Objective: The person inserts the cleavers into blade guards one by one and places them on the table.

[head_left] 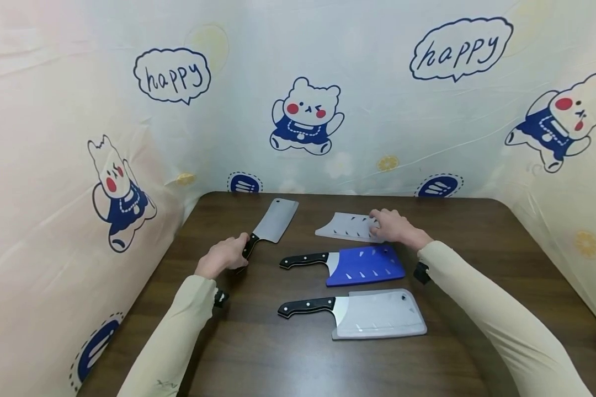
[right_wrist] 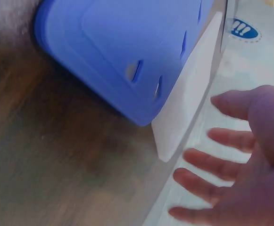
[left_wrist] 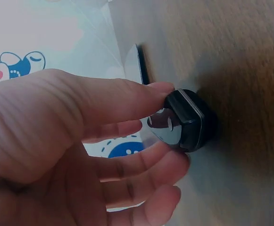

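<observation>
Here's the cleaver (head_left: 278, 220), bare-bladed, up around eleven o'clock on the table (head_left: 258, 353). The left hand (head_left: 223, 255) has it by the black handle, thumb on one side, finger on the other: a real grip, and the blade runs out from those fingers toward one o'clock, long axis slanting one to seven. Across now to the sheath (head_left: 350, 226), white and slotted, at three o'clock from the blade with bare wood between them, its own long axis close to nine-to-three. So the two don't line up, and everything hangs on that: blade on the slant, sheath crosswise, curved end facing nine, cleaver side. The right hand (head_left: 396, 226) is by far the nearer to the sheath, reaching over its three o'clock end, fingers spread and relaxed, gripping nothing; whether any tip touches, I can't tell. Just beside the sheath at six o'clock, the blue cleaver (head_left: 345, 266), handle to nine; below that the white cleaver (head_left: 355, 315), handle the same way. And behind them all, at twelve, the printed curtain (head_left: 377, 118)
</observation>
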`<act>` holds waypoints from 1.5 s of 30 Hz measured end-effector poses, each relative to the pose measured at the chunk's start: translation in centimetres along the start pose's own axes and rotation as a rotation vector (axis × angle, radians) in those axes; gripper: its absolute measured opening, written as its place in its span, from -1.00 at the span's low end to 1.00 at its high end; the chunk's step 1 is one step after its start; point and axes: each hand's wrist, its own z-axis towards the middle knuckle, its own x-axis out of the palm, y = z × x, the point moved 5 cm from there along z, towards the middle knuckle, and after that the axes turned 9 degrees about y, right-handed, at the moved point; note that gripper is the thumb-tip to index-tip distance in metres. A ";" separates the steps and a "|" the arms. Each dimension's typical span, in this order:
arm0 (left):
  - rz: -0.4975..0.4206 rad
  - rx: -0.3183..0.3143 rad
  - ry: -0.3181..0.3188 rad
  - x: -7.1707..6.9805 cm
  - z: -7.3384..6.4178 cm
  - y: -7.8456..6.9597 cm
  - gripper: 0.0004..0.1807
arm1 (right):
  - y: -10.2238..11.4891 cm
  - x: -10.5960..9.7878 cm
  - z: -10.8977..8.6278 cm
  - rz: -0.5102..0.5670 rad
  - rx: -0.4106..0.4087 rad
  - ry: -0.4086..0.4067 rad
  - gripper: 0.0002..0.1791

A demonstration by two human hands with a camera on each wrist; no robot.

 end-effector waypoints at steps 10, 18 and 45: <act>-0.031 -0.044 0.036 0.4 0.1 0.4 -0.31 | -1.4 1.8 1.1 0.111 -0.009 0.204 -0.15; -0.061 -0.049 0.046 0.6 0.2 0.8 -0.42 | -1.6 1.4 0.7 -0.002 0.033 0.180 -0.15; -0.175 0.005 0.042 -1.7 -0.9 -0.2 -0.51 | -6.2 0.2 -1.3 0.012 0.133 0.127 0.14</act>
